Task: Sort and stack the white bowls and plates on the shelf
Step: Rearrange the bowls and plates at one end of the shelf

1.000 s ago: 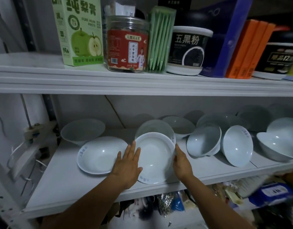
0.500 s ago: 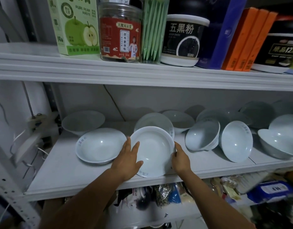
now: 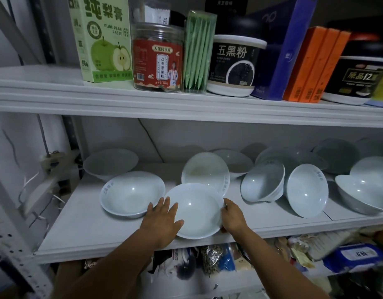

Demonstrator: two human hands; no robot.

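Shallow white ceramic bowl [image 3: 197, 212] lying flatter on the white shelf [image 3: 89, 229] than before, left hand [image 3: 162, 223] pressing its rim with straight fingers, right hand [image 3: 232, 217] pinching the opposite rim.

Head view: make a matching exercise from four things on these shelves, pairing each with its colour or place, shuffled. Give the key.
Things:
1. pear paste box
2. jar
3. front bowl
4. three slim boxes

Colour or place:
A. orange
B. red label
C. between left hand and right hand
D. green

Pairs: 1-D, 2-B, 3-C, 4-A.
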